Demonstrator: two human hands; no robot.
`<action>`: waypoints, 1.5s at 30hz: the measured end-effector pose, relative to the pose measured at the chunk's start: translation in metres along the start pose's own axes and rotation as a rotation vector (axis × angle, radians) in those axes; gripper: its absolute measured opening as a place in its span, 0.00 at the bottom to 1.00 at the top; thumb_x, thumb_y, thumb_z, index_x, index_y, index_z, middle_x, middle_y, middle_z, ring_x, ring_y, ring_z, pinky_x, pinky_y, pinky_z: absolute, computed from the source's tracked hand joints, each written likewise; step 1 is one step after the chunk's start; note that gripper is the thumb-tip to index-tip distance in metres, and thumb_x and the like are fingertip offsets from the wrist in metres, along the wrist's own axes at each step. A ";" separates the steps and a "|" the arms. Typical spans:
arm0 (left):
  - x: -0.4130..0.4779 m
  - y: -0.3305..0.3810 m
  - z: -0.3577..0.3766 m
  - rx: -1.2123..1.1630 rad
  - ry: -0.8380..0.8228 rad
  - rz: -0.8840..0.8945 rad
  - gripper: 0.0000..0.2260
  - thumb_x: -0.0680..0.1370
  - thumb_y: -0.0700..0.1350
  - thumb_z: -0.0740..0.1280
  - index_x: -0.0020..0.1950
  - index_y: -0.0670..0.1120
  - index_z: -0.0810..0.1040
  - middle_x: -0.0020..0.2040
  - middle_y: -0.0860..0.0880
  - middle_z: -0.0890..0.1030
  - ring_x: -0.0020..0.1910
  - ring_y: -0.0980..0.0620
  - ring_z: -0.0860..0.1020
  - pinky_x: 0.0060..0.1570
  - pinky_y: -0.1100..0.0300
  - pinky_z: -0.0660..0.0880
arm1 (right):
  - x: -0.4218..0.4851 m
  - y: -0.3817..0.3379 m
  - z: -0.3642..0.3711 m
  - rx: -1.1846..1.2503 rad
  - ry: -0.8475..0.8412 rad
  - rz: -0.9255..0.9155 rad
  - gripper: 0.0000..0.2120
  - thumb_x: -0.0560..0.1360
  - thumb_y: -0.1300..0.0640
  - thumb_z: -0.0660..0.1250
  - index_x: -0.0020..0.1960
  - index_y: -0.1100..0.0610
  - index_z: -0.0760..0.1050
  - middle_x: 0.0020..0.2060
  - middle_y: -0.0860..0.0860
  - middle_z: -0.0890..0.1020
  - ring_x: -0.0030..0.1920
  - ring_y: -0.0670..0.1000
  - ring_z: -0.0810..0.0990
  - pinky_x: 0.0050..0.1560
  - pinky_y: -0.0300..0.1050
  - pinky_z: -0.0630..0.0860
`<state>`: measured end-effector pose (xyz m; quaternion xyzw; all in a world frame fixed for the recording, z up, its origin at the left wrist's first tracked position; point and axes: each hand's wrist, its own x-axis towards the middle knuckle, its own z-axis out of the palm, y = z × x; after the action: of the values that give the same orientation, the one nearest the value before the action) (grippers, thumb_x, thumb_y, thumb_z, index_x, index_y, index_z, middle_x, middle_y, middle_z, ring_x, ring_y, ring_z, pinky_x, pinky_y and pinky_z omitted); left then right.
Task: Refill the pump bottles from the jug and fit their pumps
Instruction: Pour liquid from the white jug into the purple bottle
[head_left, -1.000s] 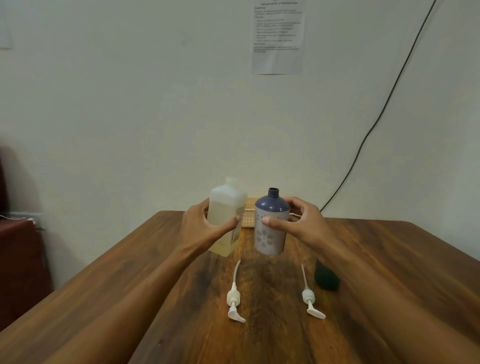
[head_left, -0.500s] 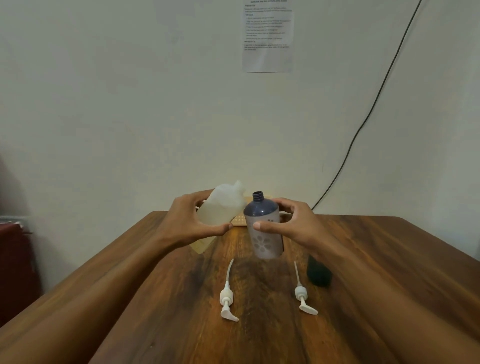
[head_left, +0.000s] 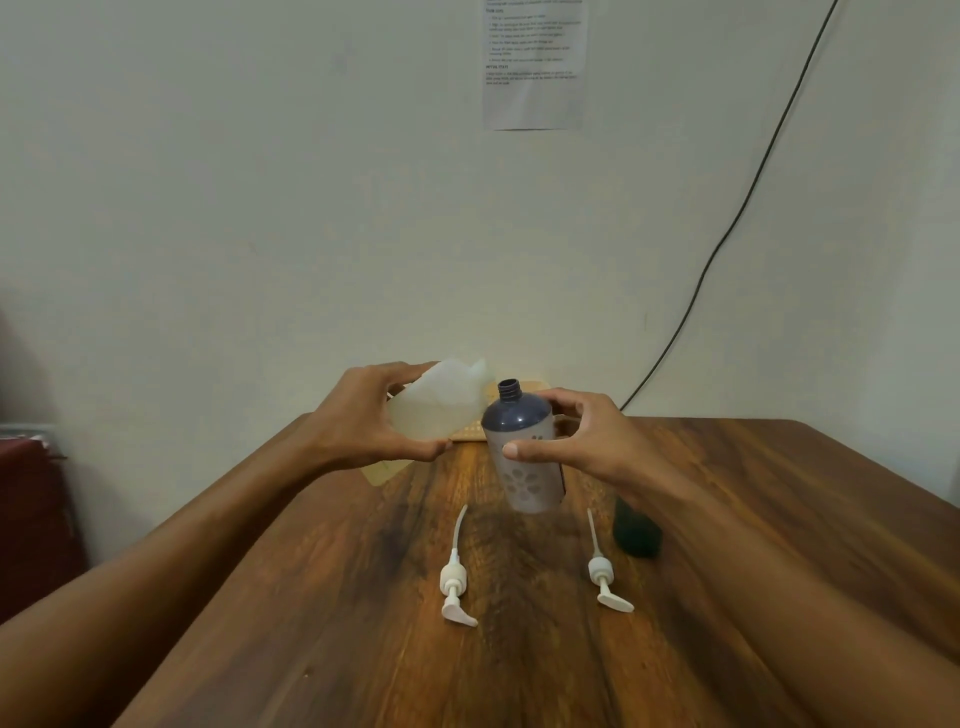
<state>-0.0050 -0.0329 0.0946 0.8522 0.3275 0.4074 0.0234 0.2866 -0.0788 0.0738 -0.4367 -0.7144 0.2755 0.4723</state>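
Above a wooden table (head_left: 779, 519), the left hand (head_left: 358, 421) grips a tilted pale jug (head_left: 436, 405), its spout beside the open bottle (head_left: 524, 457) that the right hand's (head_left: 587, 441) curled fingers clasp.

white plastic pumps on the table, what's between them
Only bare brown wooden table lies between the left white pump and the right white pump, in the head view.
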 end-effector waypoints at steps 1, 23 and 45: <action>0.000 0.000 -0.001 0.005 -0.006 0.001 0.37 0.63 0.63 0.80 0.71 0.56 0.77 0.61 0.60 0.79 0.55 0.56 0.80 0.47 0.70 0.79 | 0.000 0.000 0.000 0.000 -0.002 -0.001 0.27 0.60 0.38 0.82 0.56 0.37 0.79 0.56 0.39 0.84 0.55 0.43 0.83 0.42 0.30 0.80; 0.005 0.001 -0.006 0.173 -0.107 0.058 0.41 0.65 0.61 0.80 0.76 0.56 0.72 0.59 0.57 0.80 0.52 0.57 0.78 0.44 0.71 0.77 | -0.003 0.008 0.004 -0.024 0.013 0.012 0.27 0.59 0.36 0.83 0.55 0.33 0.79 0.54 0.35 0.84 0.54 0.40 0.83 0.41 0.28 0.79; 0.015 0.009 -0.016 0.341 -0.179 0.093 0.42 0.64 0.64 0.79 0.76 0.55 0.71 0.59 0.56 0.80 0.52 0.56 0.78 0.43 0.71 0.74 | -0.006 0.016 0.006 -0.070 0.034 0.010 0.35 0.60 0.37 0.83 0.65 0.41 0.80 0.58 0.39 0.85 0.57 0.43 0.83 0.51 0.40 0.83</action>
<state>-0.0051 -0.0350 0.1180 0.8908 0.3485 0.2696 -0.1110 0.2881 -0.0766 0.0556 -0.4611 -0.7134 0.2450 0.4673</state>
